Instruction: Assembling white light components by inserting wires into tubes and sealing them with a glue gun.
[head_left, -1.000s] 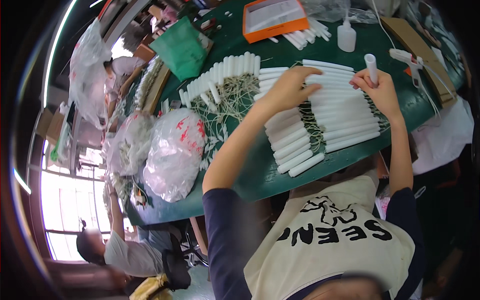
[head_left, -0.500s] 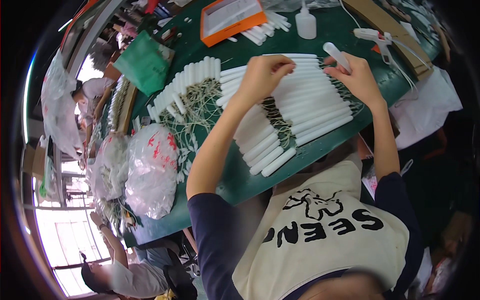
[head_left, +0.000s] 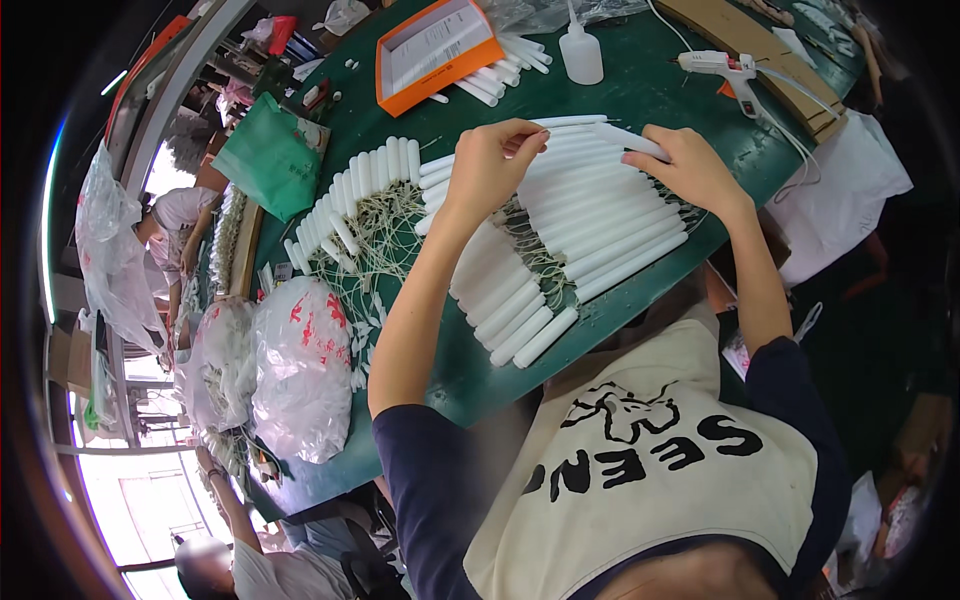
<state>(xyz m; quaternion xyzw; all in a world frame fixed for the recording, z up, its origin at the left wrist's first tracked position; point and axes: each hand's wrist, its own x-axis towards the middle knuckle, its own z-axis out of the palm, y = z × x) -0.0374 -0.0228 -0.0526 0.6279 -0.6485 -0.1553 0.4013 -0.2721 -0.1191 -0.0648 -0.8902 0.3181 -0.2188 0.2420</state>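
Observation:
My right hand (head_left: pixel 695 172) grips a white tube (head_left: pixel 632 140), which lies slanted just over the far end of a row of similar tubes. To its left, my left hand (head_left: pixel 487 170) has thumb and fingertips pinched together; whatever is between them is too small to make out. Beneath my hands, white tubes (head_left: pixel 600 195) lie side by side on the green table (head_left: pixel 430 372). Closer to me is a second row of white tubes (head_left: pixel 495 285), with thin pale wires (head_left: pixel 535 258) tangled between the two rows.
More tubes (head_left: pixel 375 170) with wires lie on the left, near a green bag (head_left: pixel 268 155) and a clear plastic bag (head_left: pixel 300 380). Farther back are an orange box (head_left: pixel 400 98), a squeeze bottle (head_left: pixel 581 58), a glue gun (head_left: pixel 725 68) and cardboard (head_left: pixel 740 35). Two people are at the left.
The tube in my right hand has tipped from raised to nearly flat, its tip now pointing left over the row. My left hand stays pinched. The whole view has shifted slightly.

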